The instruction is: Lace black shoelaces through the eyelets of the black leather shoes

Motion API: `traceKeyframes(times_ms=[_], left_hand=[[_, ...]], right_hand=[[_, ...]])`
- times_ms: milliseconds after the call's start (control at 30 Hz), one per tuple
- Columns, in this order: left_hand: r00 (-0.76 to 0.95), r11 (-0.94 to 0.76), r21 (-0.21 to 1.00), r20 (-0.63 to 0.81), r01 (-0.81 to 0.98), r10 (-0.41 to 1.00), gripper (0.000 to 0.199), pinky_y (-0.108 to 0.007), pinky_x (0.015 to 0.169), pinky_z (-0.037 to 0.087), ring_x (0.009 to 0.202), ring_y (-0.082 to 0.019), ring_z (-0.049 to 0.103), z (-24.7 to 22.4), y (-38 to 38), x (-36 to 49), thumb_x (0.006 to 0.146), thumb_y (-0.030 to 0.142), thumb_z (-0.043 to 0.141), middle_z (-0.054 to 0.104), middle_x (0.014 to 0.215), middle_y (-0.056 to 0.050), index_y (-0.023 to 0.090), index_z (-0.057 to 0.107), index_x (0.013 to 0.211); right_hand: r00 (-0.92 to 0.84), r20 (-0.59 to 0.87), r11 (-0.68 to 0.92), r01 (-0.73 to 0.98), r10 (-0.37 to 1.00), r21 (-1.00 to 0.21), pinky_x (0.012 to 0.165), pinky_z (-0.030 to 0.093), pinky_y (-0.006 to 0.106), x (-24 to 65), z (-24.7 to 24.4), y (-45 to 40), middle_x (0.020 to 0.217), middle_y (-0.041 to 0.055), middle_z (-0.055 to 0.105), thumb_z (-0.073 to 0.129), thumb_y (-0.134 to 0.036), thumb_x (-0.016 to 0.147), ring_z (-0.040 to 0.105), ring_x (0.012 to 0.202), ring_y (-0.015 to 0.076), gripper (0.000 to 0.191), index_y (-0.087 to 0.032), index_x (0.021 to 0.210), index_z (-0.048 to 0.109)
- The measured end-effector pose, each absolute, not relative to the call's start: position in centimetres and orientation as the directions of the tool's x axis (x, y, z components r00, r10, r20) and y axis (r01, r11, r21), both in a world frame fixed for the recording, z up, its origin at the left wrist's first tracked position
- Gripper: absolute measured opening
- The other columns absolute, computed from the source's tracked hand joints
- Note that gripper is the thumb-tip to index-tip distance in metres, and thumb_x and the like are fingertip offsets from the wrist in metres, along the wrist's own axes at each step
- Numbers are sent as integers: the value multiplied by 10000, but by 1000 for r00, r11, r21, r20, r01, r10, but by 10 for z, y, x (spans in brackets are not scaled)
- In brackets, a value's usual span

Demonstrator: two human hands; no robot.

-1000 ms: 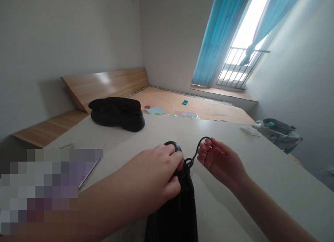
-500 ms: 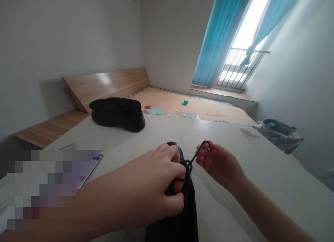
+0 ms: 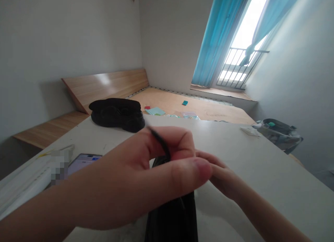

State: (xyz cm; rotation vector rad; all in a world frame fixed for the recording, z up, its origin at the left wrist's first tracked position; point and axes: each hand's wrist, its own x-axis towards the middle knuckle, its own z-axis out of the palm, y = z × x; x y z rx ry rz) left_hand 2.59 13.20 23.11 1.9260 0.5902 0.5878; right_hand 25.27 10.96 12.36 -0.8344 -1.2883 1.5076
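A black shoe (image 3: 173,221) stands on the white table with its far part hidden behind my hands. Over it, close to the camera, my left hand (image 3: 156,165) has its thumb and fingers pressed together around a black lace (image 3: 161,142), whose loose end is blurred by motion. Just behind, my right hand (image 3: 221,172) reaches to the far part of the shoe; its fingertips are hidden behind my left thumb, so what they hold cannot be made out. Another black shoe (image 3: 117,116) rests at the table's far left edge.
A phone (image 3: 85,158) and a white plastic-wrapped item (image 3: 31,182) lie on the left of the white table (image 3: 261,169). A small white packet (image 3: 250,131) is at the far right, beside a grey bag (image 3: 281,134). Beyond is a wooden bed board (image 3: 167,95).
My left hand has risen toward the camera and turned, its thumb now pointing right, with the lace pulled along. My right hand has moved slightly left and down, behind my left hand.
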Motion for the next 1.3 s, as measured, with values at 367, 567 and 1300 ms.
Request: traceKeyframes(times_ms=[367,567,1300], left_hand=[[674,-489,815,174,311,718,317,-236,566,429,631,-129,543,230,130,32,917,358,407,597,651,36,233,611,709],[734,-680,421,49,600,678,192,-293,625,381,737,-174,553,206,147,36,829,207,450,627,793,9,235,636,793],[726,-491,664,-117,564,677,403,-256,558,363,645,-139,508,221,138,33,916,540,395,566,708,39,223,603,780]], right_hand=[[-481,369,597,513,795,-618,987,382,416,228,144,81,1209,71,500,613,-68,716,414,1169,282,279,-254,924,604],[-414,340,503,394,844,-770,911,411,350,224,151,77,1061,51,532,473,-155,920,480,1040,207,109,-243,879,522],[-626,-292,-239,169,723,-956,413,320,166,254,156,89,590,-36,475,569,-570,852,410,462,62,413,-172,748,532]])
